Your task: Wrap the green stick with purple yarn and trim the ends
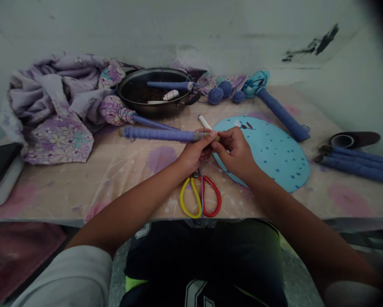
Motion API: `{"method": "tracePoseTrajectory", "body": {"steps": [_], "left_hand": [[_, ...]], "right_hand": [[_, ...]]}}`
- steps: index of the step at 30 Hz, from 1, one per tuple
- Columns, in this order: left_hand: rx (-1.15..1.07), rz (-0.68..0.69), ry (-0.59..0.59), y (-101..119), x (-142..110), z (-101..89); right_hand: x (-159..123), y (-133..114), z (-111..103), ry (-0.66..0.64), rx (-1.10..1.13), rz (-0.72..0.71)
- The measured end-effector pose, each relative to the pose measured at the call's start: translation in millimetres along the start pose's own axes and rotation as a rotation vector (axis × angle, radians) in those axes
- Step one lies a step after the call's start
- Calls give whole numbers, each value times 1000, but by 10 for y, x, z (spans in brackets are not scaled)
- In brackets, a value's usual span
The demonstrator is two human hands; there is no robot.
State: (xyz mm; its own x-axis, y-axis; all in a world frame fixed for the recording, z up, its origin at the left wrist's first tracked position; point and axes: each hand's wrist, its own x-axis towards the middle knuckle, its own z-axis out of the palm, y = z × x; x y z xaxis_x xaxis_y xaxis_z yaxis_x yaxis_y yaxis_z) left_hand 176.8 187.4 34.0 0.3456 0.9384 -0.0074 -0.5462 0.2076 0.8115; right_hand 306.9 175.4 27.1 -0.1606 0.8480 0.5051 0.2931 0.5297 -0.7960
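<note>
My left hand (194,152) is closed around the right end of a long stick wrapped in purple yarn (159,134), held level above the table. My right hand (234,151) pinches the bare tip of the same stick, fingers pressed together. A strand of purple yarn hangs down from the hands. Scissors with one yellow and one red handle (200,197) lie on the table right under my hands. A white marker (204,122) lies just beyond my fingers, beside a blue dotted round sheet (274,153).
A dark pan (156,91) holding a wrapped stick and a small white tube sits at the back. Floral cloth (55,106) is heaped at left. Blue yarn balls (221,91), a blue padded stick (282,115), several wrapped sticks (358,164) and a tape roll (342,140) lie at right.
</note>
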Motion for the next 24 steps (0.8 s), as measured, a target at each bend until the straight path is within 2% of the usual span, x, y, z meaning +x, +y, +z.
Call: {"method": "tracePoseTrajectory", "body": {"steps": [5, 8, 11, 13, 14, 15, 17, 18, 19, 20, 22, 23, 24], "left_hand": [[-11, -51, 111, -21, 23, 2], [-9, -38, 168, -23, 34, 4], [-35, 5, 172, -8, 52, 5], [-47, 14, 164, 8, 59, 10], [-51, 10, 160, 17, 60, 14], [-54, 5, 157, 25, 58, 19], [-61, -7, 156, 33, 54, 28], [-65, -9, 157, 34, 52, 31], [-69, -11, 158, 32, 51, 33], [-73, -11, 160, 28, 51, 34], [-78, -10, 163, 18, 53, 34], [-78, -8, 162, 14, 55, 35], [-76, -8, 160, 11, 56, 36]], "right_hand": [[-11, 41, 34, 32, -392, -241], [51, -3, 12, 4, -479, -339], [-2, -252, -84, 77, -430, -356], [-212, -548, -151, 188, -332, -343], [-381, -705, -167, 181, -267, -354], [-588, -842, -161, 92, -177, -375], [-1074, -989, -78, -226, -45, -404], [-1323, -975, -3, -355, -49, -406], [-1554, -898, 86, -406, -91, -397], [-1756, -768, 179, -524, -187, -277], [-2034, -402, 351, -788, -326, 197], [-2106, -203, 418, -808, -364, 417], [-2136, -18, 473, -802, -404, 579]]}}
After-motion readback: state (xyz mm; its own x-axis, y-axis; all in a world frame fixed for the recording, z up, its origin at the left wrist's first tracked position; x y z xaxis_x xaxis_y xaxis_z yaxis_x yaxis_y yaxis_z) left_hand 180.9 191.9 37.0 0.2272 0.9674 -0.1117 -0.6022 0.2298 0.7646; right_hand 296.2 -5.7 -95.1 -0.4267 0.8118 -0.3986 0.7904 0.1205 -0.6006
